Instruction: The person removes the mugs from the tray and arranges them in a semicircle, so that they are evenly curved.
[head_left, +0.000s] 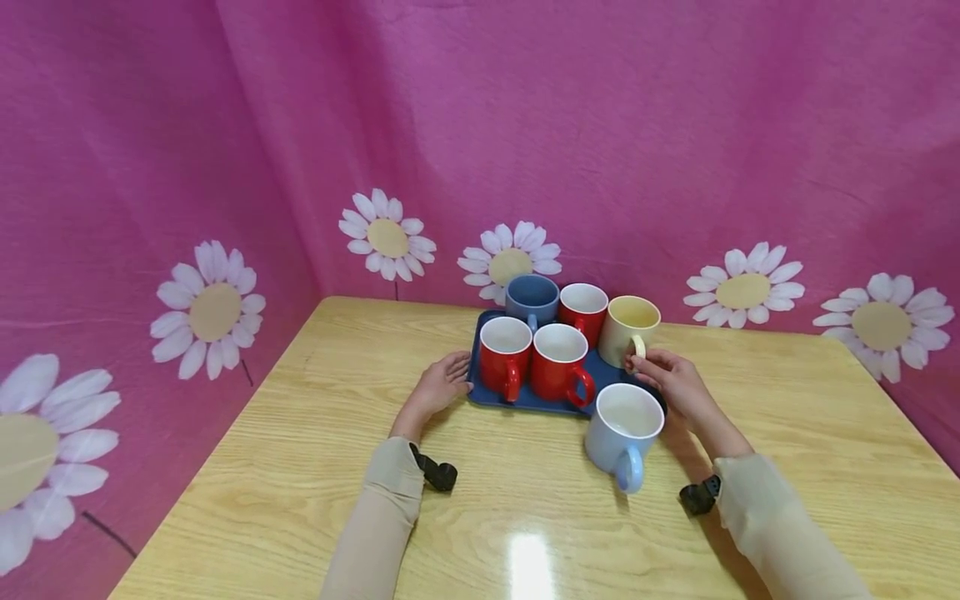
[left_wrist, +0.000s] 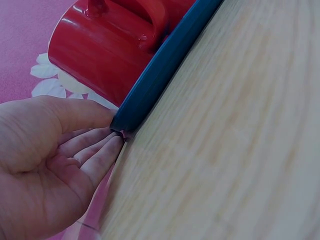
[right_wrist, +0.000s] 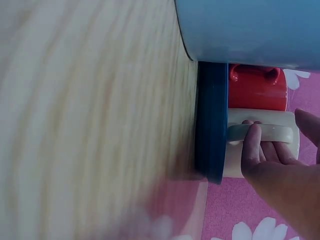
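Nearest to me on the worktop (head_left: 315, 467) is the light blue mug (head_left: 622, 429), standing upright w/ its handle pointing back toward me, just off the front right corner of the blue tray (head_left: 525, 398). From the head view I can't tell if it touches the tray rim.

Next out, my two hands flank the tray. Left hand (head_left: 442, 385) lies at the tray's left front corner; the left wrist view shows straight, relaxed fingers (left_wrist: 97, 150) w/ tips against the corner of the rim, thumb above, gripping nothing. Just inside that rim is a red mug (head_left: 505, 357), and a second red mug (head_left: 561, 363) sits beside it w/ its handle to the front right.

Right hand (head_left: 671, 382) is at the tray's right side, on the cream mug (head_left: 632, 330). Right wrist view: fingers (right_wrist: 252, 145) curl over the handle, thumb apart on the other side, so I read it as a pinch on the handle. The mug stands upright on the tray's right edge, handle facing my right hand, i.e. straight ahead of those fingers. Right hand is far nearer to it than left.

Farthest back: a dark blue mug (head_left: 532, 300) and a third red mug (head_left: 583, 307), near the pink daisy backdrop (head_left: 675, 125).
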